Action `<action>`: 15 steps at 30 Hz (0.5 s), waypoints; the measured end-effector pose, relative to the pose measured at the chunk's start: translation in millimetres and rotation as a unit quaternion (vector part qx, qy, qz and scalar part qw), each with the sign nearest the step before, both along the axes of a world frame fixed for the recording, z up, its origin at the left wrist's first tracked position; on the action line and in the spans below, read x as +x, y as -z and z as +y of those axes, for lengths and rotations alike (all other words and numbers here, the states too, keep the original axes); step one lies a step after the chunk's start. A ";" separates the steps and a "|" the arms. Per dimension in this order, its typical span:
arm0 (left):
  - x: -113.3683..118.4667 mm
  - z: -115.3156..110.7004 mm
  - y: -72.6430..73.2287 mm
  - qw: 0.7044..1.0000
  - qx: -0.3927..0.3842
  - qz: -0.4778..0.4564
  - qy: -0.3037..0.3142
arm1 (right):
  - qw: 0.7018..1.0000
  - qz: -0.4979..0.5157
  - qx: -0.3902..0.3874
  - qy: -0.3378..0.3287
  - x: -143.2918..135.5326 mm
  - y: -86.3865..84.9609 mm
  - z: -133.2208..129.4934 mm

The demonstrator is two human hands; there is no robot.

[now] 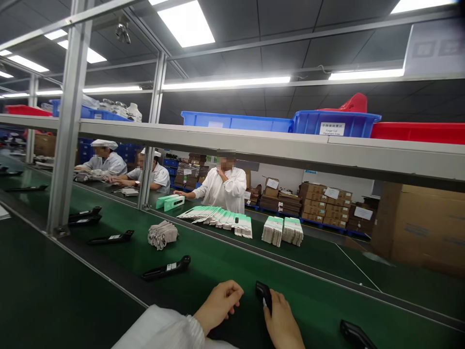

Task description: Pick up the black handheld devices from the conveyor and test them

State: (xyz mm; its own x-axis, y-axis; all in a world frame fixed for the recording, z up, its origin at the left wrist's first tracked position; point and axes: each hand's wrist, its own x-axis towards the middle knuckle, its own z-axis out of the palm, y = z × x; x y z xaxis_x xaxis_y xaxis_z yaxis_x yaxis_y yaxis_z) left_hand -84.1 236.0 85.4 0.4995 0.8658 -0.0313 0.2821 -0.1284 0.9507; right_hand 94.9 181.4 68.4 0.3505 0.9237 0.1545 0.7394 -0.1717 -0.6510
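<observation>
On the green belt (218, 261), my right hand (282, 317) has its fingers wrapped round a black curved device (263, 293), whose upper end points away from me. My left hand (220, 303) hovers to the left of it with the fingers curled in; whether anything small is inside cannot be made out. Another black device with a white label (169, 268) lies to the left, and one more (356, 334) is at the lower right. A bundle of pale folded pieces (162, 234) rests further back on the belt.
Beyond a metal divider, green-and-white boxes (221, 216) and two stacks (273, 230) lie before a person in white (227, 189). Two more people sit at the left. A metal post (69, 121) stands left; a shelf (254, 145) with blue and red bins crosses above.
</observation>
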 end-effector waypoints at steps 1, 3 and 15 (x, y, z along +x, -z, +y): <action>-3.7 2.0 -2.3 1.000 0.019 0.018 0.005 | 1.000 -0.015 0.009 0.005 -1.9 -3.5 -1.4; -15.6 8.4 -9.2 0.991 0.101 0.093 -0.005 | 0.998 -0.047 0.046 -0.006 -7.1 -10.1 -3.8; -104.1 43.6 -20.4 0.883 0.161 0.359 -0.254 | 0.969 0.004 0.178 -0.173 -33.3 10.0 -3.0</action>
State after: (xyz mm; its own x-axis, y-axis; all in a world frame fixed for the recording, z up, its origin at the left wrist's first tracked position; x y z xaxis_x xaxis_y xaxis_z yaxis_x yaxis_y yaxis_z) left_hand -188.2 279.6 105.8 -0.0044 0.9943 0.1068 0.8971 -0.0433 0.4398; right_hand 61.6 178.4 58.3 0.0328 0.8750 0.4829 0.7075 0.3210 -0.6296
